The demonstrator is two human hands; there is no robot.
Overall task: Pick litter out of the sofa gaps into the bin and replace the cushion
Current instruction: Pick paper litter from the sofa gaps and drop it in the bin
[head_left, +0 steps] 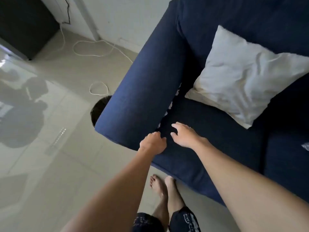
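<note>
Left hand (153, 143) curled at sofa gap (169, 109), right hand (184, 136) splayed on seat (217, 136).

White cable (93, 55) looped on tiled floor (66, 164), dark cabinet (25, 25) — far left

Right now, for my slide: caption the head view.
Left hand and right hand at the gap between navy armrest and seat cushion; white pillow behind.

Blue sofa (209, 131), white pillow (247, 77) lying on it, pale scraps (170, 104) in the gap beside its armrest (142, 91), glossy tiled floor (66, 173), white cord (93, 47) looped on it, dark bin (98, 109) beside the armrest
</note>
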